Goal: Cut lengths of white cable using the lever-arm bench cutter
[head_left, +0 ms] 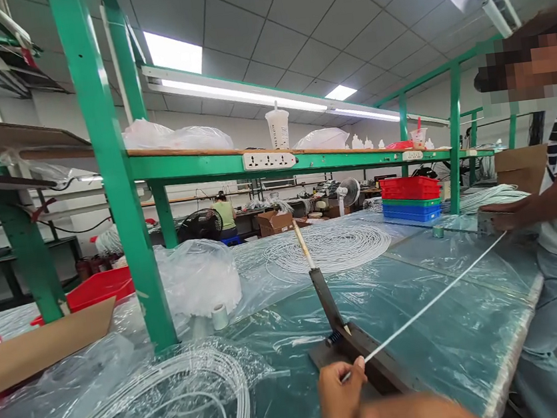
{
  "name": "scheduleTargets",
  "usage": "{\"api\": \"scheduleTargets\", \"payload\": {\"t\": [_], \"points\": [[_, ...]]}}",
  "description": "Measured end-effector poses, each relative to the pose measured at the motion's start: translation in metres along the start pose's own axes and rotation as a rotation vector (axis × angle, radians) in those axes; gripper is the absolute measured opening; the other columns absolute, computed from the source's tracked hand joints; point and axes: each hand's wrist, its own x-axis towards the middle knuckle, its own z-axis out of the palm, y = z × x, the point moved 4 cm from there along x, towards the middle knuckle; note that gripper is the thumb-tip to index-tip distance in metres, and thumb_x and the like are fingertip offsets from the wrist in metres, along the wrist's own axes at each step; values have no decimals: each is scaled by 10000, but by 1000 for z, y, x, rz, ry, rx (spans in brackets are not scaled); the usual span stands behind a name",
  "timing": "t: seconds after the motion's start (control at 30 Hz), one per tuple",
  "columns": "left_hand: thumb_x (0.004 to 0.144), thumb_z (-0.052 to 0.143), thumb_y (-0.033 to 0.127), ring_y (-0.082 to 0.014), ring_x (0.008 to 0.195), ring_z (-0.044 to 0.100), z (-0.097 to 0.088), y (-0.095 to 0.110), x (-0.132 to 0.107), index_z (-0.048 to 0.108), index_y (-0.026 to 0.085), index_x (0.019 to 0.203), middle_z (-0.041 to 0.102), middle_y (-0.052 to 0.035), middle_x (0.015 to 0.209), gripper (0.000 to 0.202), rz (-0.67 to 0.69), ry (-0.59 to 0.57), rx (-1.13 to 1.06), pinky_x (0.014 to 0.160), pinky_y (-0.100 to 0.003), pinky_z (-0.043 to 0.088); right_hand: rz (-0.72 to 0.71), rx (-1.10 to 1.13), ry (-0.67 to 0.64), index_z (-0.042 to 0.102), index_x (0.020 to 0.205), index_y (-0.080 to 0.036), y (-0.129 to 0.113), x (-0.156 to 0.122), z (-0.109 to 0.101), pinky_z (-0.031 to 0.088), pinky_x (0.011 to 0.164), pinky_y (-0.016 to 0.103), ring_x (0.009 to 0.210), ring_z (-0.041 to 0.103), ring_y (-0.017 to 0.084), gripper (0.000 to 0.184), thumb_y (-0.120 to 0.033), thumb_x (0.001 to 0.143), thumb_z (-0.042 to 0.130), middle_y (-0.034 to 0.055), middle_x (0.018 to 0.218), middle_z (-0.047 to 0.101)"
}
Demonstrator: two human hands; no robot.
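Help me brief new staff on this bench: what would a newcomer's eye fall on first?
Probably the straight white cable, stretching from the left hand at bottom centre to a co-worker's hand on the right. Next might come the tilted lever just beyond the left hand, then the green post rising at left.

Dark print point(274, 131) on the white cup point(278, 127); nothing clearly legible
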Motion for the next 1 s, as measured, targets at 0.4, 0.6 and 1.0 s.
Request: {"api": "scheduleTargets", "payload": {"t": [0.4, 0.6, 1.0], "points": [[608, 441, 478, -111, 470, 300, -1, -25, 6, 461, 163, 406, 314, 28, 430, 375, -42, 96, 87, 470, -244, 193, 232, 365, 732, 443, 974, -106, -18, 110, -239, 293, 367, 158, 391, 379, 40, 521, -546, 849, 195, -24, 560, 455], [599, 442, 454, -109, 463, 297, 1, -34, 8, 426, 177, 391, 314, 29, 424, 346, -47, 126, 112, 462, -243, 200, 257, 469, 694, 442, 858, -123, -18, 133, -233, 248, 340, 140, 367, 320, 25, 573, -598, 826, 124, -35, 541, 411], [592, 486, 435, -103, 463, 307, -8, -10, -2, 502, 151, 399, 337, 38, 415, 344, -73, 75, 70, 469, -228, 207, 137, 443, 477, 475, 884, -166, -51, -56, -165, 382, 415, 123, 516, 556, 89, 432, -558, 799, 315, 81, 699, 602]]}}
